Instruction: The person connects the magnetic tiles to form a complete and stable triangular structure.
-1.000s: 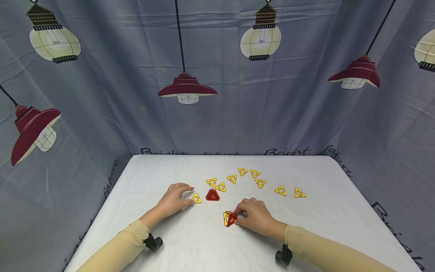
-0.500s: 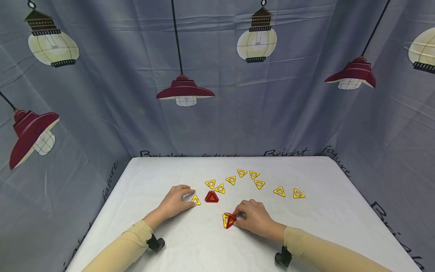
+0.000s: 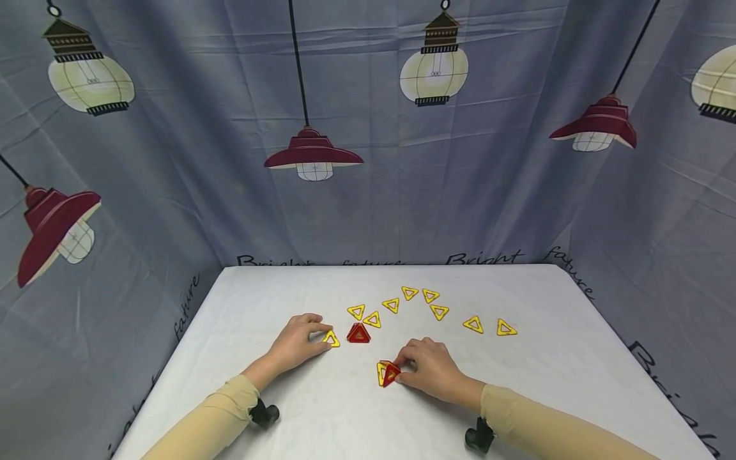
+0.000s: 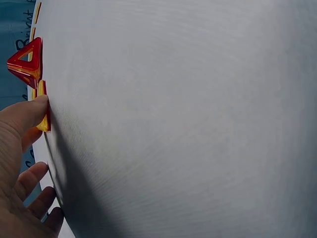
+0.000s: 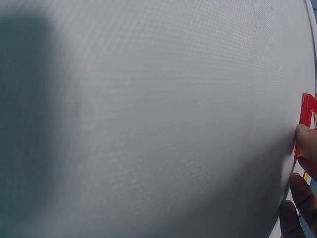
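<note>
While a grey-blue curtain w/ printed lamps fills the bg, a white bench takes up most of the lower part. Two tan sleeves reach in over it from the bottom. R hand has thumb + index just a bit apart, gripping a red-and-yellow pyramid near the middle of the bench, red face twd the hand, yellow face on the other side. L hand is further left, thumb + index barely parted too, pinching a small yellow triangle; its other fingers are loosely curved & spread, per the left wrist view. Black wrist cams sit at the cuffs. Red pyramid stands just beside the pinched triangle, w/ a visible gap btwn them. Smallest stuff: eight loose yellow triangles lying scattered behind & off to the right, two of them right by the red pyramid.
</note>
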`<state>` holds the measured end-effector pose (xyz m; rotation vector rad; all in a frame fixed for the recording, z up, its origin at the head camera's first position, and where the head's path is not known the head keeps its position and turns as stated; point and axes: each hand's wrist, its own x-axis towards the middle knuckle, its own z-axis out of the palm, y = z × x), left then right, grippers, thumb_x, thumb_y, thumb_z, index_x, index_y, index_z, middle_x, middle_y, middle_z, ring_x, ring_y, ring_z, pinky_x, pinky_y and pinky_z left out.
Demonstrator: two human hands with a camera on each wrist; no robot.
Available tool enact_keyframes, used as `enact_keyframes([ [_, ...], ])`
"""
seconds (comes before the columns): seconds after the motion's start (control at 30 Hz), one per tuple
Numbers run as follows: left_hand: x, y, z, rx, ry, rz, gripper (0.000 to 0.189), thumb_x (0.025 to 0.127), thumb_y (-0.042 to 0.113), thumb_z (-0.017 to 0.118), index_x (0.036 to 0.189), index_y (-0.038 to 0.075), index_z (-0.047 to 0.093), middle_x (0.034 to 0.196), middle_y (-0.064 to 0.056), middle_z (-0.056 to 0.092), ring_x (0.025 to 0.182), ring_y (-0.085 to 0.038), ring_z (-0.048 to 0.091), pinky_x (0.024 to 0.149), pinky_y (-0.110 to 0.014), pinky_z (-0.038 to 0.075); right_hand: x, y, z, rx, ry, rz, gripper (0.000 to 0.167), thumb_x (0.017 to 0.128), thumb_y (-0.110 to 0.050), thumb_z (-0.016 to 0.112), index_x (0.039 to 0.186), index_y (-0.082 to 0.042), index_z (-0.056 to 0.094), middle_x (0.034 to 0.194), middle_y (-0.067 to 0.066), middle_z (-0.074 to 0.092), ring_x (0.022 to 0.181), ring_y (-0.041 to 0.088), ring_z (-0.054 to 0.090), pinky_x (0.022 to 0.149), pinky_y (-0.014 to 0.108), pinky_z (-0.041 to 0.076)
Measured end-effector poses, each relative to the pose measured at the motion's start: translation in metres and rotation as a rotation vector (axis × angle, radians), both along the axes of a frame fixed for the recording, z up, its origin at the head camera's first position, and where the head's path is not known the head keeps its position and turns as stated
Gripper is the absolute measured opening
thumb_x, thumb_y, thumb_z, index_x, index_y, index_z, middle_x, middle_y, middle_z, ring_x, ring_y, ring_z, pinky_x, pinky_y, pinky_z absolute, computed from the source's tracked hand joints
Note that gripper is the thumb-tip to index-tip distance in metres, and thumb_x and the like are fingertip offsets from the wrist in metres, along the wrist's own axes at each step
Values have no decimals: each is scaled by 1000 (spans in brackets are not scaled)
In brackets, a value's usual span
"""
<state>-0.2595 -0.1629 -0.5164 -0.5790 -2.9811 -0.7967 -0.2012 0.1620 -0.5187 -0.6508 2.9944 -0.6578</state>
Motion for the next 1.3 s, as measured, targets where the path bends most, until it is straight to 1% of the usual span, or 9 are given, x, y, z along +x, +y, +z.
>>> enact_keyframes([
  [0.17,1,0,-1,-5,8,1,39,90,33,80,125,18,75,140,-11,58,133,-36,48,108,-54,40,0,0,-1,2,5,0,20,80,-34,88,94,-29,75,93,-19,60,87,7,48,84,43,42],
  [0.37,2,0,-1,-12,7,24,38,90,34,80,125,19,76,141,-9,57,135,-35,46,110,-53,39,0,-1,0,7,11,-6,20,80,-35,88,94,-29,75,94,-19,61,87,7,49,85,44,42],
  [0.53,4,0,-2,2,26,34,36,88,33,81,120,17,76,137,-10,60,132,-35,49,108,-54,41,1,-2,1,10,12,-12,20,79,-34,89,94,-29,76,93,-19,61,87,8,49,86,44,43],
  [0.67,5,0,-3,59,27,46,34,87,28,83,118,17,75,126,-4,65,124,-30,54,105,-49,43,2,-2,2,9,15,-10,20,79,-34,89,94,-29,76,93,-19,61,87,8,49,86,44,43],
  [0.77,5,0,-4,104,39,43,33,86,23,84,116,16,74,114,2,68,112,-24,57,97,-45,47,2,-2,2,4,18,-9,20,79,-34,89,94,-29,76,94,-18,61,87,8,49,86,44,43],
  [0.9,5,-1,-4,132,45,44,32,85,18,85,114,15,73,99,8,68,97,-16,55,86,-41,47,2,-2,2,-2,18,-8,20,79,-33,89,94,-28,76,94,-18,61,87,8,49,85,44,42],
  [0.97,5,-1,-3,142,33,51,31,85,17,85,113,15,73,94,10,66,93,-14,54,83,-39,46,2,-1,1,-2,18,-7,21,79,-33,89,94,-28,76,94,-18,61,87,8,49,85,43,42],
  [1.13,6,-3,-2,168,14,54,26,85,16,85,108,15,72,86,11,63,86,-14,54,79,-37,45,2,-1,1,-6,20,-7,20,79,-33,89,94,-28,76,94,-18,61,86,8,48,84,42,42],
  [1.3,8,-6,0,197,-4,33,23,86,17,84,104,18,69,84,11,59,81,-13,55,74,-32,45,2,0,1,-8,18,-10,20,79,-32,89,94,-29,76,94,-19,61,87,7,49,84,42,42],
])
